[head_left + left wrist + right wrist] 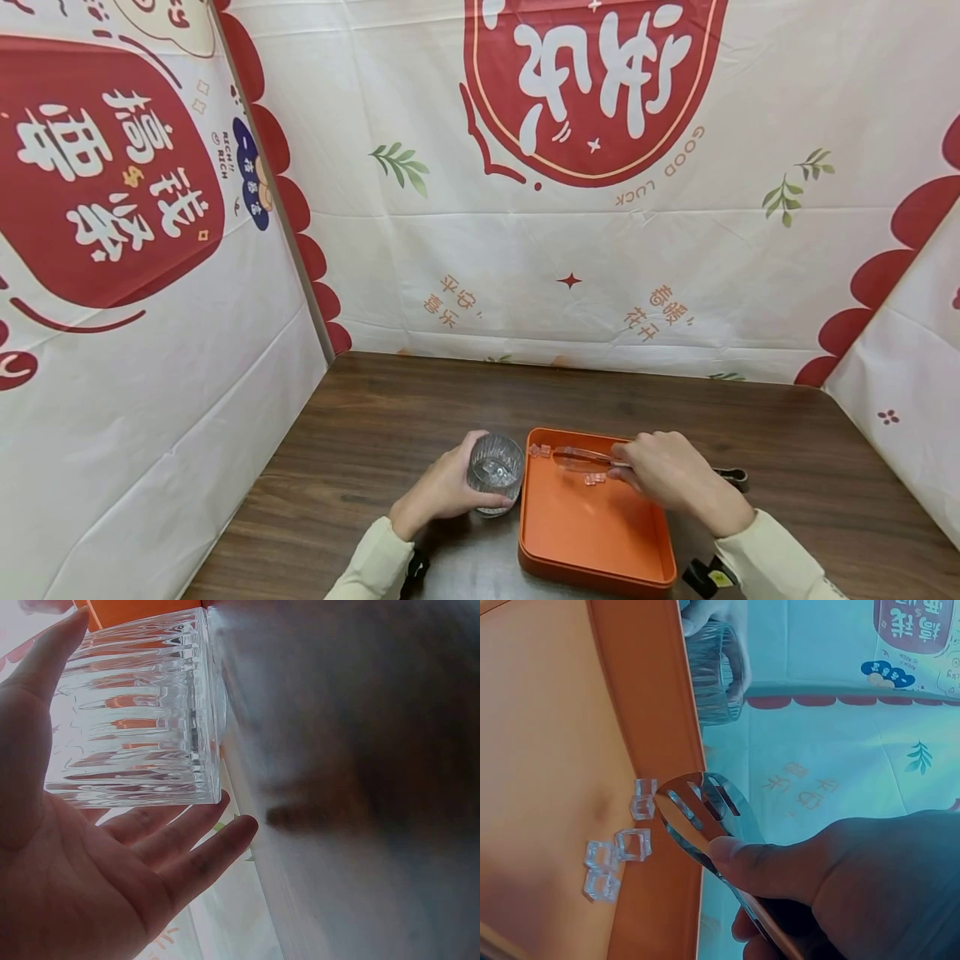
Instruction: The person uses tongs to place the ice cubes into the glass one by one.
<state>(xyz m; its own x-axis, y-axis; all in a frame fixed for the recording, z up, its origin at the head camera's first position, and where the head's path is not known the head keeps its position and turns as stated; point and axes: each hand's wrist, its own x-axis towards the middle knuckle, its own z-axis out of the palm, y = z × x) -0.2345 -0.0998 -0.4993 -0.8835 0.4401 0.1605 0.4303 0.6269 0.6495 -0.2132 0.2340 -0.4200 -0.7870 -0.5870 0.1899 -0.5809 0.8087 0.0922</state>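
Observation:
My left hand (450,483) grips a clear ribbed glass (495,467) by its side, just left of the orange tray (600,542). The thumb and fingers lie on opposite sides of the glass (135,712) in the left wrist view. Over the tray, my right hand (667,467) holds metal tongs (581,457) with slotted ends (705,806). Several small clear cubes lie in the tray, among them one cube (634,844) near its wall and a pair (595,479) near my right fingers. The tong ends are close to the cubes by the wall; whether they touch one I cannot tell.
Both the tray and the glass stand on a dark wood table (420,400). A printed white cloth (555,267) hangs behind and at the sides. A dark looped piece (731,478) shows beyond my right wrist.

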